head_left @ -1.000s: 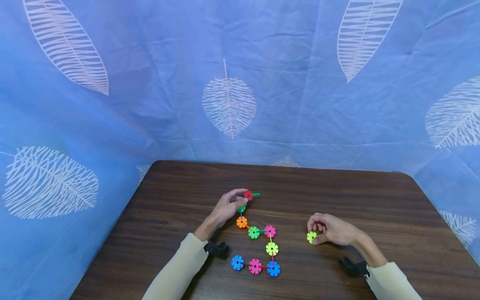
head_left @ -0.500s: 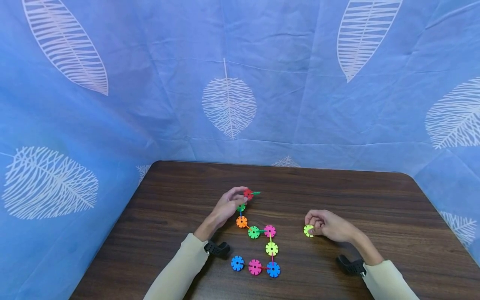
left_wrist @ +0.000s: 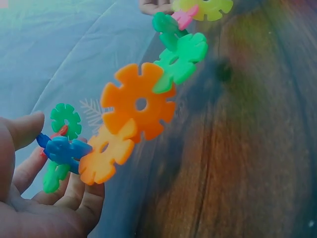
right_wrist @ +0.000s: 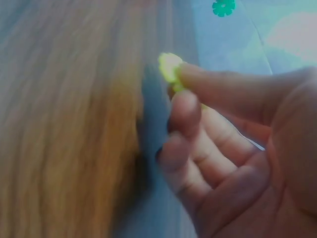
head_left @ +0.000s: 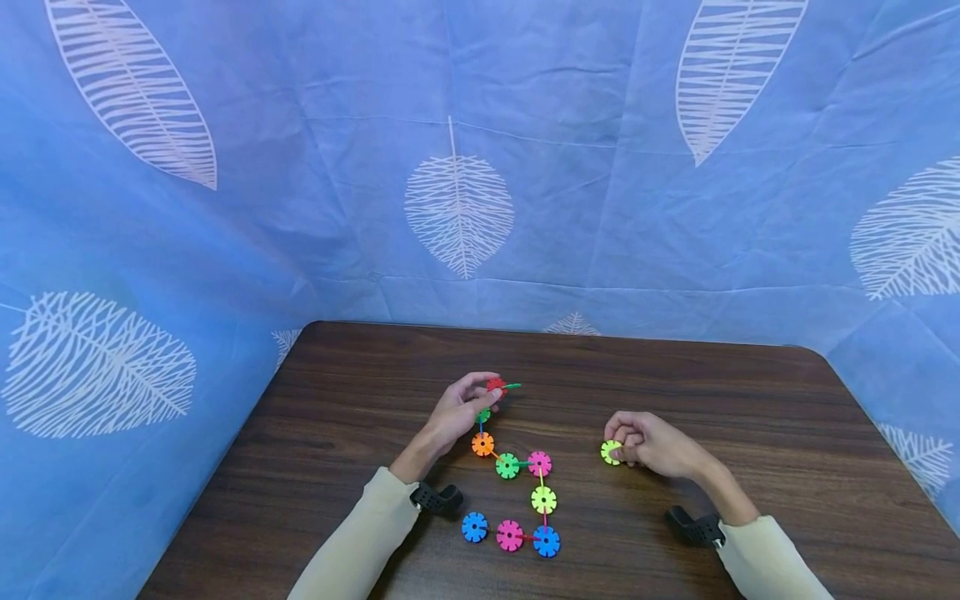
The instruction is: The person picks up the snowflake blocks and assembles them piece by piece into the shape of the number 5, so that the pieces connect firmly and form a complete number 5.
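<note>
In the head view, my left hand (head_left: 456,412) pinches a red notched plastic disc (head_left: 494,384) between thumb and fingers. It is the far end of a linked chain of snowflake discs, with a green disc (head_left: 513,386) standing out edge-on to the right. Below the hand the chain runs through an orange disc (head_left: 482,444) and a pink disc (head_left: 539,463), then down and back left to a blue disc (head_left: 474,527). A blue linking disc (left_wrist: 64,149) shows by the left thumb in the left wrist view. My right hand (head_left: 660,446) pinches a single yellow-green disc (head_left: 608,452), apart from the chain.
The dark wood-grain table (head_left: 360,367) lies under both hands. Behind it hangs a blue cloth (head_left: 315,183) with white leaf prints. A black strap (head_left: 437,498) is on the left wrist, and another black strap (head_left: 693,528) on the right.
My right hand has moved leftward and away from me with the yellow-green disc. The left hand, gripping the red disc, has risen only slightly; the rest of the chain stays nearly in place.
</note>
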Available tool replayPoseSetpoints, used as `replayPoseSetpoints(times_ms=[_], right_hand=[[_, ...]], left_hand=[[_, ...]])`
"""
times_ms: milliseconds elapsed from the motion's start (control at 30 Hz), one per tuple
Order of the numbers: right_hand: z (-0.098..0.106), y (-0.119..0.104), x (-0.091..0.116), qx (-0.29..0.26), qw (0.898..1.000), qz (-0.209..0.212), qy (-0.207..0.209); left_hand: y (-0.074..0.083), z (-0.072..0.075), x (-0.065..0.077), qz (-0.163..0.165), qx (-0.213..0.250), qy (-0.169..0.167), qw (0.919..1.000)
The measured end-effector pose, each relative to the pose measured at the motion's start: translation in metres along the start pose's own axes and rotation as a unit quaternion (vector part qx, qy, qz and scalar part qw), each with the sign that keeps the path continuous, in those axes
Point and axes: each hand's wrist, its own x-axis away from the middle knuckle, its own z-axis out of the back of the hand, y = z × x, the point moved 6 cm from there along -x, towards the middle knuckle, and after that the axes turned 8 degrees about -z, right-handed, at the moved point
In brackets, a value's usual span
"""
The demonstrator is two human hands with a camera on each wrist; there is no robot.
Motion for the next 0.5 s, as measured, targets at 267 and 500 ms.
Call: replayPoseSetpoints(times_ms=[267,500], right_hand=[[0.000,-0.012,-0.023,-0.063,0.996,-0.005,0.066],[-0.001,-0.030,-0.040,-0.107,0.985,0.002,0.136]], left_hand=[[0.006,-0.002,-0.001,-0.018,0.010,0.002,0.9998],[0.010,-0.005,-0.001,-0.017,0.009,0.008,0.9998]])
